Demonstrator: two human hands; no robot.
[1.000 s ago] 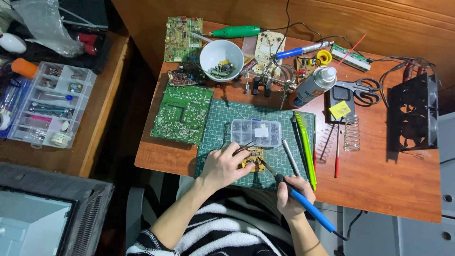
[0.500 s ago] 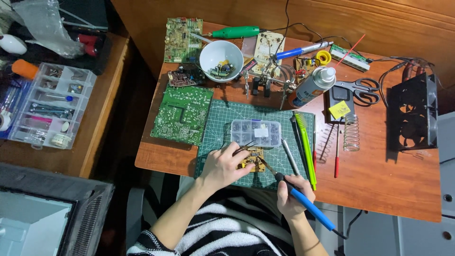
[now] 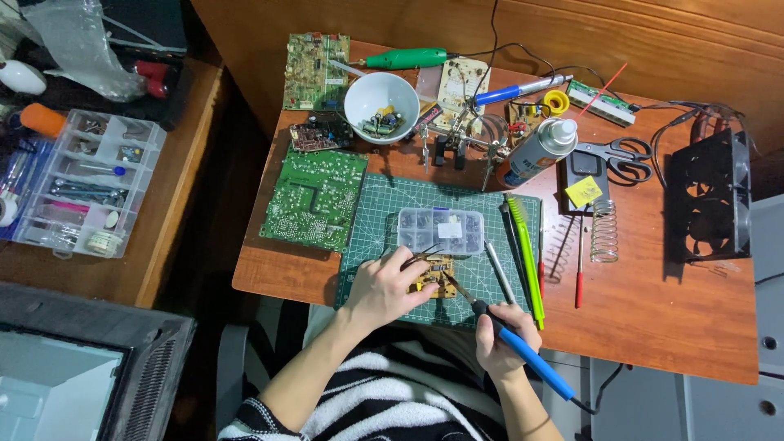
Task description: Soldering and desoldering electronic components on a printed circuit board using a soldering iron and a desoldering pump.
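Between left hand (image 3: pixel 384 290) and soldering iron (image 3: pixel 514 347), small circuit board (image 3: pixel 434 273).

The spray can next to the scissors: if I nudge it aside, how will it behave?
The spray can lies tilted on its side, so it would probably roll rather than slide. Its smooth round body looks slippery to grip. It could bump the scissors close beside it.
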